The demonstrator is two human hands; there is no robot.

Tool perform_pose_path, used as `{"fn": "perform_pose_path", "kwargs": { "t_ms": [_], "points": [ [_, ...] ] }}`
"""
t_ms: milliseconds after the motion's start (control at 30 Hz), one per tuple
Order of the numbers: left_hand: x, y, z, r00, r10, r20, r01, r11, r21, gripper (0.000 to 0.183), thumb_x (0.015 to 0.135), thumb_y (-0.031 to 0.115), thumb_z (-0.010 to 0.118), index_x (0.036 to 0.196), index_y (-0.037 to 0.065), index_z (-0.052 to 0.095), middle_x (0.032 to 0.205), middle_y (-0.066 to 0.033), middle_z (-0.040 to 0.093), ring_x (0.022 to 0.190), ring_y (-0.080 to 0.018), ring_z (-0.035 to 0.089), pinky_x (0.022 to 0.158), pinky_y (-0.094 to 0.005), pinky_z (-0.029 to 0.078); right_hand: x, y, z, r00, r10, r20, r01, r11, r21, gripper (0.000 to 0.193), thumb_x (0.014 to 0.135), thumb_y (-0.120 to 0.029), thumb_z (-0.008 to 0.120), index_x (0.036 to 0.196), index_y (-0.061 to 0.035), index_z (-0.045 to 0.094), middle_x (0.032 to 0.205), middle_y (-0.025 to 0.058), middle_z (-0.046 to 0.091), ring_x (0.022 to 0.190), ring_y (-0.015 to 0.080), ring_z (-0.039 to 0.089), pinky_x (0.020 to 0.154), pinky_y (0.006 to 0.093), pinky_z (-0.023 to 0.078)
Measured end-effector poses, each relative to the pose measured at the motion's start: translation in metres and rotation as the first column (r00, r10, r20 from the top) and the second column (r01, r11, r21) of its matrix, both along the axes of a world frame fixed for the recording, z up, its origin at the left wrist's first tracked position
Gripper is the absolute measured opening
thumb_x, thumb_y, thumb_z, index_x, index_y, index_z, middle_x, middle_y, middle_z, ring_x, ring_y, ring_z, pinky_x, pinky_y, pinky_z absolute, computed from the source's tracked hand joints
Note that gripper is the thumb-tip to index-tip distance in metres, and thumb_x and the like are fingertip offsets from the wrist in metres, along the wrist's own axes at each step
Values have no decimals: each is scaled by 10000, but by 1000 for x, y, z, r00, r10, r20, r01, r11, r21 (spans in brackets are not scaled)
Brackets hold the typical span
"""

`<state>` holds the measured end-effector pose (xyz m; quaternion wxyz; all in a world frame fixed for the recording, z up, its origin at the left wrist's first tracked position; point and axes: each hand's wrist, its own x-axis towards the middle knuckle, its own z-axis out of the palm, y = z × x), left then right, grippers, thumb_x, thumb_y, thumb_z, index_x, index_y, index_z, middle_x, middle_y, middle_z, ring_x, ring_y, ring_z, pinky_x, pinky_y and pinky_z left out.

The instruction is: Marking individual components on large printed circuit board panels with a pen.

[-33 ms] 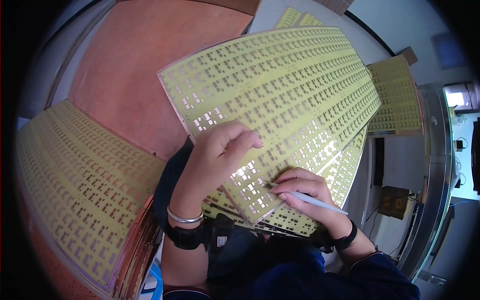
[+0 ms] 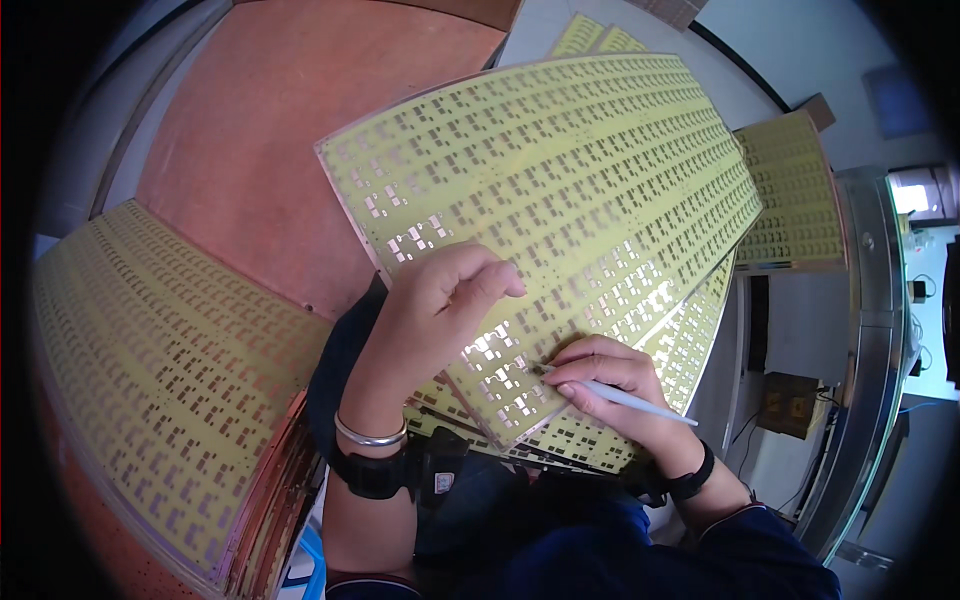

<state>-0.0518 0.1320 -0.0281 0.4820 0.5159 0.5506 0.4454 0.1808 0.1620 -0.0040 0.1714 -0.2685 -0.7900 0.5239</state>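
Observation:
A large yellow-green circuit board panel with rows of small coppery pads lies tilted in front of me. My left hand rests on its near left part, fingers curled in and thumb pressed close; nothing shows between them, though the curled fingertips are hidden. Close to the near edge, my right hand grips a slim white pen-shaped tool like a pen. Its back end points right and towards me, and its tip is at the pads beside my fingertips. Whether the tip touches the panel I cannot tell.
More panels lie beneath this one. A tall stack of similar panels stands at left, next to a reddish-brown board surface. Another panel is at the far right, near a metal-framed edge. A brown box sits below it.

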Motion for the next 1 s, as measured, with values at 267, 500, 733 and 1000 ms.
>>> {"fn": "perform_pose_path", "kwargs": {
  "t_ms": [267,500,733,1000],
  "points": [
    [8,0,-7,982,132,135,-148,983,112,257,904,186,538,805,-27,643,678,-88,593,620,-120,542,577,-270,418,-3,-1,2,999,-34,25,35,999,-32,98,835,-32,631,917,15,657,924,102,630,842,193,614,743,282,484],
    [7,1,-5,987,124,107,-133,987,87,248,900,177,541,798,-26,641,680,-89,593,616,-121,541,577,-271,420,-2,-9,-10,977,-198,-78,162,930,-329,80,812,-20,662,796,-9,584,863,84,623,775,134,604,668,240,482],
    [7,1,-6,987,126,102,-136,986,101,241,899,176,549,800,-24,640,663,-82,584,608,-117,536,567,-267,415,-2,-9,-16,978,-176,-110,150,966,-210,96,794,-8,676,774,-10,582,836,95,625,764,157,607,671,254,479],
    [7,0,-4,987,125,100,-132,989,73,250,905,187,552,805,-25,640,660,-71,582,611,-99,530,564,-261,411,-2,-9,-16,979,-178,-101,157,970,-187,101,788,-13,680,761,-14,583,825,98,628,759,167,613,671,259,484]
  ]
}}
